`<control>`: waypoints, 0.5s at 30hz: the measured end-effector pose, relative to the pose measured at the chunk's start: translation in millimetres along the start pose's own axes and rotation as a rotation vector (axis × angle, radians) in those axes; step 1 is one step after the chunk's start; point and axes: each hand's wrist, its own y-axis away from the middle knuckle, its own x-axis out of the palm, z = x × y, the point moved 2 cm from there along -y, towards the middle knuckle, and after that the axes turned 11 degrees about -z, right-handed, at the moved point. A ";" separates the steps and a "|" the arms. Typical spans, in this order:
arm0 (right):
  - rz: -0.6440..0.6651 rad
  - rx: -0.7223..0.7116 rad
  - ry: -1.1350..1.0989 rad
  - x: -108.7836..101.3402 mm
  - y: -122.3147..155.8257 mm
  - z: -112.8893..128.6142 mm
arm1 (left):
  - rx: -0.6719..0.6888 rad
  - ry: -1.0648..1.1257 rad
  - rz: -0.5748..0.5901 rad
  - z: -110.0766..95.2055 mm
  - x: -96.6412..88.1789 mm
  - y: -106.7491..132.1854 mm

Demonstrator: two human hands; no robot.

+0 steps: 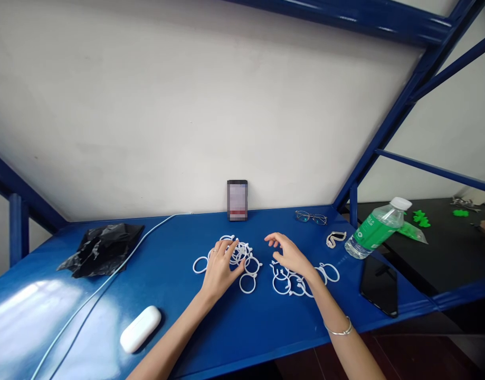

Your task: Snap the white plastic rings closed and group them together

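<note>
My left hand point(221, 266) reaches over a pile of white plastic rings point(248, 283), its fingers apart and their tips at the rings. Part of this pile is hidden under the hand. Each ring looks thin, with a small tab or clasp on its edge. My right hand point(290, 254) hovers just behind a second group of white rings point(281, 285), fingers loosely bent and apart, with nothing visible in them. The right forearm covers some of that second group. Both groups lie on a blue tabletop point(226, 327).
A phone point(237, 200) leans on the wall. Leftward are a black plastic bag point(103, 248), a white cable point(121, 265) and a white earbud case point(140, 329). Rightward are glasses point(311, 217), a hair clip point(336, 239), a water bottle point(374, 229) and a dark phone point(379, 285).
</note>
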 end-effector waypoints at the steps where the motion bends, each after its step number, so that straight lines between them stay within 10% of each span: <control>1: 0.057 -0.007 0.076 -0.5 1.5 -2.3 | -0.002 -0.024 0.008 1.0 0.8 0.3; 9: 0.331 -0.008 0.258 4.6 8.9 -5.3 | -0.047 -0.125 0.086 5.7 7.2 4.7; 15: 0.245 -0.029 0.281 9.2 6.4 -10.5 | -0.033 -0.154 0.107 5.8 9.1 7.0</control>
